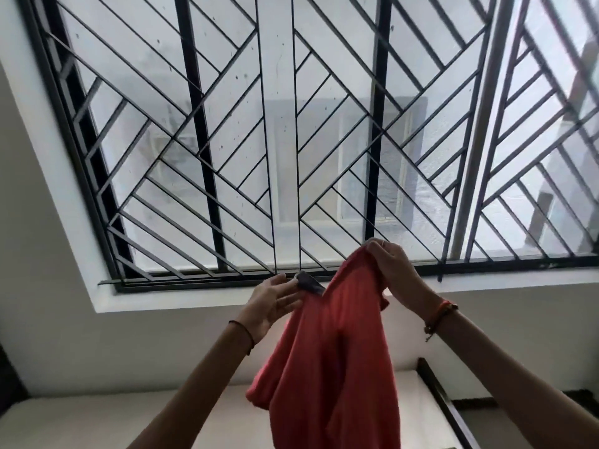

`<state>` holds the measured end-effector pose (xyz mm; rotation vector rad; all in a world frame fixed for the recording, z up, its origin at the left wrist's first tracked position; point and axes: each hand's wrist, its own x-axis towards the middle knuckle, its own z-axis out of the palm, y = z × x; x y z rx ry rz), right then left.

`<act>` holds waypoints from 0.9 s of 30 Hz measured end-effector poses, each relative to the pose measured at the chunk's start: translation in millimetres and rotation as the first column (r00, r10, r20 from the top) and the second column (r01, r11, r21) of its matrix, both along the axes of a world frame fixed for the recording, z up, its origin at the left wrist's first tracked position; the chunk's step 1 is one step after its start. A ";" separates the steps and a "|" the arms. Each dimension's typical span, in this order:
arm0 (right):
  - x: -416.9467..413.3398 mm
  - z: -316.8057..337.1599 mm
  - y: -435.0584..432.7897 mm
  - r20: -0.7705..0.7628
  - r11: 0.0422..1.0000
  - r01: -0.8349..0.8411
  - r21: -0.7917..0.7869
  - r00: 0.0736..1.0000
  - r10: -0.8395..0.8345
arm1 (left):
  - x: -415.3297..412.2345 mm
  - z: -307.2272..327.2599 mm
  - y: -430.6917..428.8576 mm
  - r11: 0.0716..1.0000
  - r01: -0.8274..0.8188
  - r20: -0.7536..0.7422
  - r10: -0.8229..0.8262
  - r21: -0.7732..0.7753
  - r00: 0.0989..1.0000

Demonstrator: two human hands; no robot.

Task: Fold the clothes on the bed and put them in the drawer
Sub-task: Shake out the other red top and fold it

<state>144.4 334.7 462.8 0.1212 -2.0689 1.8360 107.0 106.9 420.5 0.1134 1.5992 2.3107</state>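
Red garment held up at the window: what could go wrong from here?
1. The red garment hangs from the right hand, which grips its top edge. The left hand lies with straight fingers at the dark trim, so the cloth might slip or swing.
2. The cloth hangs bunched, with a lower part curled up, so a fold started now would likely come out uneven.

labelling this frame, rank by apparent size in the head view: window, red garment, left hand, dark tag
1. window
2. red garment
3. left hand
4. dark tag
Garment and hand are nearer the camera, so this is apparent size only.
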 end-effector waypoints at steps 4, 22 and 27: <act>3.4 31.0 -7.8 -0.096 0.987 0.043 0.154 0.995 -0.028 | 17.2 -1.9 18.7 0.995 0.095 -0.039 -0.095 -0.015 0.995; 27.8 91.5 53.2 -0.206 0.970 0.129 0.206 0.975 -0.086 | 23.6 -47.6 80.2 0.939 0.123 -0.487 -0.276 -0.322 0.829; 39.9 96.4 74.4 -0.269 0.909 0.235 0.346 0.952 -0.143 | 13.4 -33.4 70.3 0.928 0.132 -0.483 -0.299 -0.349 0.823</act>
